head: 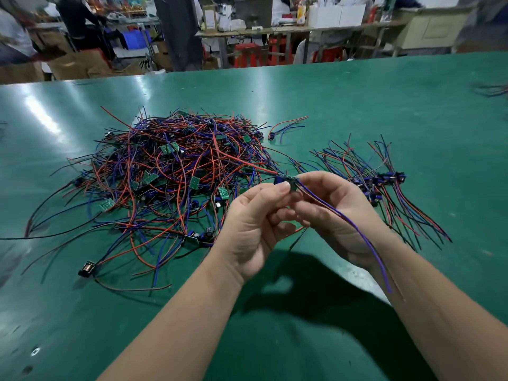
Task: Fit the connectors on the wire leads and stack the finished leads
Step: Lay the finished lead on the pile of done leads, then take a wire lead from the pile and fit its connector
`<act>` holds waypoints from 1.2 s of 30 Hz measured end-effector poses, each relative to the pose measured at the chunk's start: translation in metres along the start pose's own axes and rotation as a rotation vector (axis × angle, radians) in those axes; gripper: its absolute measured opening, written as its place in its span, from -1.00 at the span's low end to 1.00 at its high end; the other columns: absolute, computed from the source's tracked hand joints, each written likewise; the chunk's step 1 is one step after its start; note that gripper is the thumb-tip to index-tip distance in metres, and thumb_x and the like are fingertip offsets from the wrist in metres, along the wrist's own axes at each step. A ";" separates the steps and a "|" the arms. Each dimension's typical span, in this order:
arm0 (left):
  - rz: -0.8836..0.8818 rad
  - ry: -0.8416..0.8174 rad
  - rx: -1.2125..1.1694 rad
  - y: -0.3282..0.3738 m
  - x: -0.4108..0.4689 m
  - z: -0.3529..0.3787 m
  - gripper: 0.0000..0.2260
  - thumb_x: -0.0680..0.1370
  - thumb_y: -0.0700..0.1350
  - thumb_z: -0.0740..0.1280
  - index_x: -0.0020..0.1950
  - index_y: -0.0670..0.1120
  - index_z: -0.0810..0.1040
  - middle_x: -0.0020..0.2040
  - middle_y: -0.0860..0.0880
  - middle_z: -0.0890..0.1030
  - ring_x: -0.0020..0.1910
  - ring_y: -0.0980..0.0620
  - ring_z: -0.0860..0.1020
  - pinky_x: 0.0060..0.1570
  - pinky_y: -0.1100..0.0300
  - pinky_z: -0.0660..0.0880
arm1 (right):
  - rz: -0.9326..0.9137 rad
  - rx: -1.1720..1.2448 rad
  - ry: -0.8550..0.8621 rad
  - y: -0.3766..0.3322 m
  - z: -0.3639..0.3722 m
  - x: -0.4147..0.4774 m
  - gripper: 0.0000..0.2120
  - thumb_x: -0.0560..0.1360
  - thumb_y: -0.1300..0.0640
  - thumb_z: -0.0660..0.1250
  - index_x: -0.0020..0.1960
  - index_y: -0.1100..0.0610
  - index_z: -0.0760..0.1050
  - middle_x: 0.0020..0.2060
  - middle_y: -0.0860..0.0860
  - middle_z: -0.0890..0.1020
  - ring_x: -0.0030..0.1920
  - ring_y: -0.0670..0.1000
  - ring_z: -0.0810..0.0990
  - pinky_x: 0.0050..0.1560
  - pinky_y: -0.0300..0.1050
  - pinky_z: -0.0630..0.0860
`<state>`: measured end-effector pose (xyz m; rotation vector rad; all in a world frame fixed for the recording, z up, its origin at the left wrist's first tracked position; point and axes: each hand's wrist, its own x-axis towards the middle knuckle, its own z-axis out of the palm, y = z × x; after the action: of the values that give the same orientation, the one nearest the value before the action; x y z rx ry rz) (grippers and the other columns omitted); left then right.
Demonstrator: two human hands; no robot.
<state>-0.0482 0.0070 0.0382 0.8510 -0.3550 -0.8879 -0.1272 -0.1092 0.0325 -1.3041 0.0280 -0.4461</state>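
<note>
Both hands meet above the green table (357,105), pinching one small green board with a blue connector (286,180). My left hand (253,224) pinches it from the left with thumb and fingers. My right hand (332,210) grips it from the right, and the lead's purple wire (365,237) trails back over my right wrist. A red wire runs from the board into a big tangled pile of red, blue and black leads with small green boards (165,174) on the left. To the right lies a smaller stack of leads with blue connectors (384,182).
A loose black connector on wires (87,268) lies at the pile's near left edge. One separate lead (286,127) rests beyond the pile. More wires (492,89) show at the far right edge. Benches, red stools and people stand behind the table.
</note>
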 end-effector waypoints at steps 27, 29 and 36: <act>-0.143 -0.118 0.641 -0.019 -0.006 0.002 -0.87 0.43 -0.19 0.48 -0.32 -0.13 0.65 -0.38 -0.09 0.65 -0.44 0.04 0.60 -0.41 0.30 0.51 | 0.103 0.024 0.605 -0.030 -0.037 0.009 -0.89 0.26 0.22 0.48 -0.41 0.14 0.58 -0.52 0.00 0.58 -0.55 -0.14 0.45 -0.55 -0.36 0.35; -0.204 -0.187 0.658 -0.022 -0.009 0.004 -0.89 0.44 -0.20 0.47 -0.29 -0.15 0.64 -0.37 -0.07 0.65 -0.43 0.07 0.61 -0.42 0.30 0.52 | 0.062 0.099 0.737 -0.035 -0.049 0.009 -0.86 0.39 0.23 0.44 -0.30 0.16 0.53 -0.54 -0.02 0.55 -0.54 -0.14 0.46 -0.54 -0.38 0.36; -0.056 0.039 0.479 -0.014 -0.004 0.005 -0.84 0.40 -0.15 0.48 -0.38 -0.10 0.64 -0.40 -0.07 0.63 -0.44 0.07 0.60 -0.42 0.30 0.51 | -0.160 0.149 0.966 -0.029 -0.050 0.011 -0.90 0.59 0.15 0.25 -0.09 0.09 0.37 -0.25 0.04 0.52 -0.41 -0.09 0.56 -0.32 -0.27 0.48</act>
<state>-0.0613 0.0028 0.0305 1.3228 -0.5231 -0.8492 -0.1390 -0.1645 0.0479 -0.8462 0.6869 -1.1587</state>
